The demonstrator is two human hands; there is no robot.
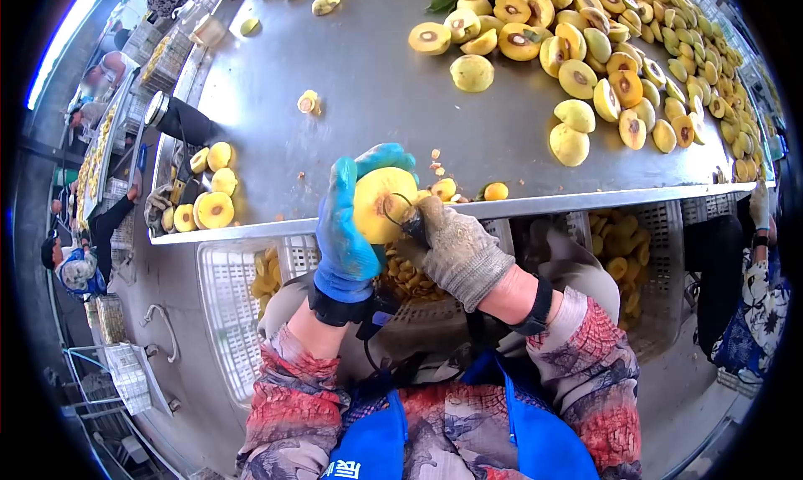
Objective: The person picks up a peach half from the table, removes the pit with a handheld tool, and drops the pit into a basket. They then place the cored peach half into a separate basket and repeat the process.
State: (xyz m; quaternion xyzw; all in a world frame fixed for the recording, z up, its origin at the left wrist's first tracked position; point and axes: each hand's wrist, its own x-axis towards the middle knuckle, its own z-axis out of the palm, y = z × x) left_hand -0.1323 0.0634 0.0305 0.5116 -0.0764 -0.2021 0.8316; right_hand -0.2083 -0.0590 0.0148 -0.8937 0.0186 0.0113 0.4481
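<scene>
A halved yellow fruit (381, 202) with a brown centre lies in my left hand (345, 229), which wears a blue glove, its cut face turned up. My right hand (460, 250), in a pale knitted glove, is closed around a small dark tool (414, 222). The tool's thin curved wire touches the cut face near the brown centre. Both hands are just over the near edge of the metal table (276, 145). Small fruit pieces (443, 187) and a small yellow piece (496, 191) lie on the table beyond my right hand.
Many halved fruits (577, 79) are heaped at the right and back. More halves (215, 210) sit at the left corner near a black cup (184, 119). Crates (226, 313) of fruit stand below the edge. A co-worker's gloved hand (759, 206) is at the far right.
</scene>
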